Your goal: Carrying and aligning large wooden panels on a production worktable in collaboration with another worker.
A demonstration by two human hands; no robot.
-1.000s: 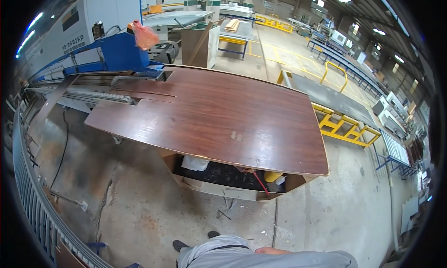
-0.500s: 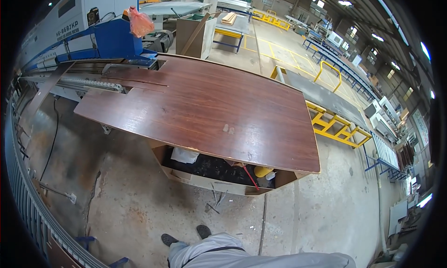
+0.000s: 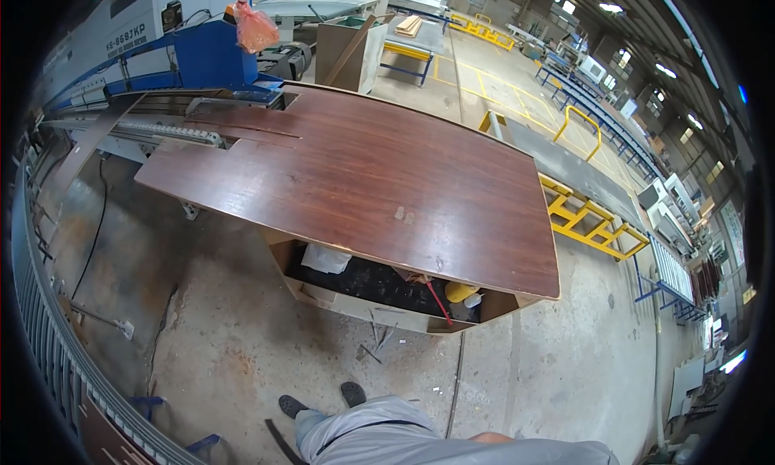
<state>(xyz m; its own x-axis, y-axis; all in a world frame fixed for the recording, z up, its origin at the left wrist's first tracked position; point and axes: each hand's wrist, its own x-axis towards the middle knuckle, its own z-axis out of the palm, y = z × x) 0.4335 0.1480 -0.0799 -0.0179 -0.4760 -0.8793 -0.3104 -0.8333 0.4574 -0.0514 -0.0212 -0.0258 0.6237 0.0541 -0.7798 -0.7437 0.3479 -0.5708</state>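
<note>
Neither of my hands shows plainly. A sliver of bare skin (image 3: 491, 438) appears beside my grey clothing (image 3: 387, 433) at the lower edge; I cannot tell whether it is hand or forearm. In front of me lies a large brown wood-grain tabletop (image 3: 363, 182), with cut-outs at its left end. Under its near edge an open wooden box (image 3: 367, 310) holds a white cloth or bag (image 3: 325, 259), a red-handled tool (image 3: 438, 302), a yellow container (image 3: 460, 292) and a small white item (image 3: 473, 301).
A blue and white machine (image 3: 202, 61) with a rail stands at the left, a pink plastic bag (image 3: 255, 29) hanging on it. Beyond the tabletop is a yellow-framed table (image 3: 593, 223). A roller conveyor (image 3: 48, 336) curves along the left. Thin metal pieces (image 3: 378, 340) lie on the floor.
The view has shifted slightly, so the scene sits a little further right and higher. A sliver of skin and a dark strip have appeared at the lower edge. The tabletop looks unmoved.
</note>
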